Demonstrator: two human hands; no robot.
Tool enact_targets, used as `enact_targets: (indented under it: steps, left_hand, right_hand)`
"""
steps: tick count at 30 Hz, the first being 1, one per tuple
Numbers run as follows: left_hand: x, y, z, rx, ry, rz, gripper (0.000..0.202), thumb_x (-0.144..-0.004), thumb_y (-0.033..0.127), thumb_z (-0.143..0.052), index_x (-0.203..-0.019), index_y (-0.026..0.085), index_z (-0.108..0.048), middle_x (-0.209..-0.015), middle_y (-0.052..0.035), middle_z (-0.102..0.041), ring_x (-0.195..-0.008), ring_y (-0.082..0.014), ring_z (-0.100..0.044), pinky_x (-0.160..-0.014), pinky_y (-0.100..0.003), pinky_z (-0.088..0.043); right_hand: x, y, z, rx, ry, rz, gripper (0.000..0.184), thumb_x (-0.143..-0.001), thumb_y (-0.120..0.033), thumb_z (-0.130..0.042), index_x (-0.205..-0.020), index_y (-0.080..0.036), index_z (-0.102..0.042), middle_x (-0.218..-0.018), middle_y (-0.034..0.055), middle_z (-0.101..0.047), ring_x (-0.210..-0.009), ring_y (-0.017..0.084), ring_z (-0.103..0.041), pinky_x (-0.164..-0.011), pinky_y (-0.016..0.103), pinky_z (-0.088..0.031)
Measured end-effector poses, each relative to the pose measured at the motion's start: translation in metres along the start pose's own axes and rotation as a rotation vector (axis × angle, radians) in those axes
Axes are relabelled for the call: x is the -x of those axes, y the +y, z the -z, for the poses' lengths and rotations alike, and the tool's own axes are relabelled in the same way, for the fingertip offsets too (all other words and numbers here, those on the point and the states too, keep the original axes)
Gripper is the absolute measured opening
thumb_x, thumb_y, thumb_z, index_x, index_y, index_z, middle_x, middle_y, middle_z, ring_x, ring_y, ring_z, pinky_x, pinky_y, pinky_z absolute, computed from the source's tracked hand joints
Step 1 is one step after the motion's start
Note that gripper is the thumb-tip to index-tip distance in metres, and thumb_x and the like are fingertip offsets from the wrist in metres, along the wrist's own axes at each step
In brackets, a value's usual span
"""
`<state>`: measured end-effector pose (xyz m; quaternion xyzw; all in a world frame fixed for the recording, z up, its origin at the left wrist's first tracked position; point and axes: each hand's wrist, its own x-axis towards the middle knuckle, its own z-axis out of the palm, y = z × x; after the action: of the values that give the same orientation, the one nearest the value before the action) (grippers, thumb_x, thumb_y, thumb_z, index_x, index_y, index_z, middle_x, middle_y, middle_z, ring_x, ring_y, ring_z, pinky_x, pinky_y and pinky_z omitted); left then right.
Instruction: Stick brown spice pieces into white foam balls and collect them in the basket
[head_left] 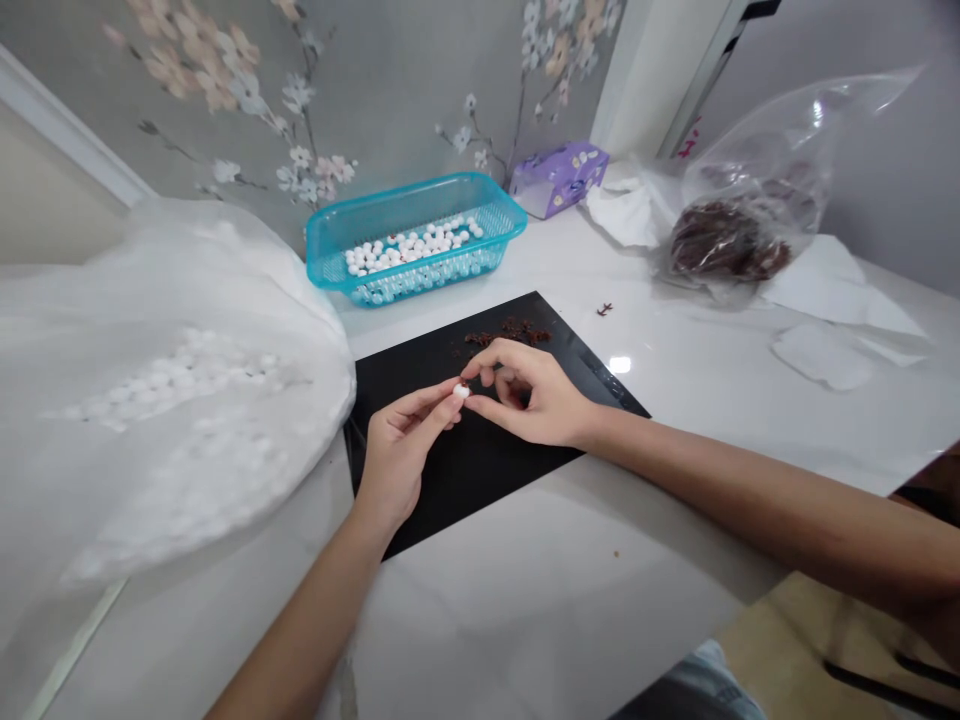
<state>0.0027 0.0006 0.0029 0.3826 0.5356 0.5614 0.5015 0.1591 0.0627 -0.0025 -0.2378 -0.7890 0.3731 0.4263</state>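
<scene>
A small white ball (460,392) is pinched between the thumb and forefinger of my left hand (401,440), above the black mat. At the top of the ball sits a small reddish-brown piece (464,381). My right hand (536,395) has its forefinger at that brown piece and its thumb against the ball's right side; the exact contact is partly hidden. Behind my right hand, a loose heap of brown pieces (514,332) lies on the far part of the black mat (465,480).
A blue plastic basket (416,277) holding many white balls stands behind the mat. At left bulges a large translucent bag (247,260) of white balls. A purple tissue pack (574,175), a clear bag (780,150) with brown contents and white paper (825,355) lie on the right.
</scene>
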Motion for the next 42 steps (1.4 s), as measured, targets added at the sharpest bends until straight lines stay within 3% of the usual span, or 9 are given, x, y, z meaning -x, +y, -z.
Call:
enact_targets:
  steps: [10, 16, 23, 26, 29, 33, 37, 39, 42]
  left_hand:
    - [0.000, 0.002, 0.000, -0.001, 0.001, 0.017, 0.017, -0.070, 0.028, -0.071, -0.086, 0.022, -0.073, -0.088, -0.0024, -0.072, -0.066, -0.0049, -0.056, -0.065, -0.014, -0.046]
    - [-0.001, 0.002, -0.001, 0.026, -0.011, 0.001, 0.014, -0.073, 0.029, -0.068, -0.082, 0.020, -0.073, -0.081, -0.0027, -0.071, -0.066, -0.0067, -0.056, -0.064, -0.016, -0.046]
    - [-0.001, 0.002, 0.000, 0.093, 0.011, 0.011, 0.021, -0.074, 0.031, -0.067, -0.090, 0.018, -0.070, -0.083, -0.0032, -0.070, -0.064, -0.0074, -0.057, -0.064, -0.019, -0.046]
    - [-0.001, 0.003, 0.001, 0.158, 0.058, 0.030, 0.032, -0.076, 0.033, -0.063, -0.104, 0.018, -0.063, -0.090, -0.0053, -0.070, -0.067, -0.0091, -0.060, -0.065, -0.021, -0.047]
    - [-0.002, 0.002, 0.001, 0.139, 0.061, 0.024, 0.029, -0.077, 0.032, -0.062, -0.102, 0.017, -0.061, -0.094, -0.0059, -0.069, -0.069, -0.0092, -0.060, -0.066, -0.021, -0.046]
    - [-0.001, 0.000, 0.002, 0.130, 0.054, 0.010, 0.027, -0.078, 0.031, -0.060, -0.101, 0.017, -0.059, -0.092, -0.0046, -0.067, -0.069, -0.0089, -0.060, -0.066, -0.021, -0.046]
    - [0.000, 0.001, 0.002, 0.102, 0.058, 0.008, 0.025, -0.076, 0.028, -0.061, -0.098, 0.017, -0.057, -0.086, -0.0028, -0.067, -0.069, -0.0095, -0.060, -0.066, -0.022, -0.046]
    - [0.000, 0.001, 0.002, 0.099, 0.056, 0.008, 0.025, -0.076, 0.027, -0.062, -0.098, 0.017, -0.056, -0.085, -0.0021, -0.066, -0.069, -0.0093, -0.059, -0.066, -0.022, -0.046]
    - [0.000, 0.000, 0.002, 0.106, 0.033, 0.005, 0.024, -0.076, 0.027, -0.062, -0.097, 0.018, -0.056, -0.085, -0.0015, -0.066, -0.067, -0.0087, -0.059, -0.065, -0.022, -0.046]
  right_hand:
    - [-0.004, 0.004, 0.000, 0.080, 0.157, -0.187, 0.012, -0.074, -0.019, -0.060, -0.074, -0.016, -0.048, -0.064, -0.0053, -0.044, -0.043, 0.002, -0.036, -0.041, 0.018, -0.030]
    - [0.000, 0.000, 0.001, 0.164, 0.017, 0.065, 0.027, -0.075, -0.023, -0.063, -0.099, -0.018, -0.052, -0.088, 0.0008, -0.053, -0.046, 0.002, -0.038, -0.046, 0.020, -0.038]
    - [-0.003, -0.003, -0.004, 0.270, 0.054, 0.132, 0.013, -0.085, -0.028, -0.054, -0.093, -0.018, -0.057, -0.084, 0.0016, -0.055, -0.053, 0.006, -0.043, -0.048, 0.020, -0.038]
    - [-0.029, -0.003, 0.003, 0.369, 0.131, 0.130, 0.016, -0.085, -0.030, -0.054, -0.093, -0.018, -0.057, -0.082, 0.0014, -0.055, -0.053, 0.007, -0.043, -0.054, 0.022, -0.039]
    - [-0.077, 0.001, 0.016, 0.504, 0.222, 0.110, 0.019, -0.087, -0.034, -0.050, -0.093, -0.017, -0.056, -0.085, 0.0033, -0.054, -0.064, 0.010, -0.049, -0.063, 0.025, -0.040]
    - [-0.147, 0.009, 0.024, 0.707, 0.176, 0.000, 0.017, -0.088, -0.026, -0.047, -0.098, -0.015, -0.056, -0.097, 0.0071, -0.052, -0.082, 0.017, -0.054, -0.072, 0.030, -0.040]
    - [-0.177, -0.007, 0.002, 0.776, 0.082, -0.033, 0.028, -0.081, -0.012, -0.050, -0.108, -0.010, -0.052, -0.107, 0.0078, -0.050, -0.089, 0.017, -0.054, -0.076, 0.029, -0.041]
    - [-0.176, -0.025, -0.019, 0.696, 0.002, 0.098, 0.024, -0.086, -0.015, -0.040, -0.104, -0.007, -0.054, -0.098, 0.0044, -0.052, -0.095, 0.014, -0.052, -0.081, 0.026, -0.038]
    - [-0.168, -0.051, -0.058, 0.600, -0.230, 0.326, 0.014, -0.084, -0.022, -0.050, -0.094, -0.015, -0.056, -0.088, 0.0002, -0.058, -0.087, 0.013, -0.055, -0.077, 0.025, -0.041]
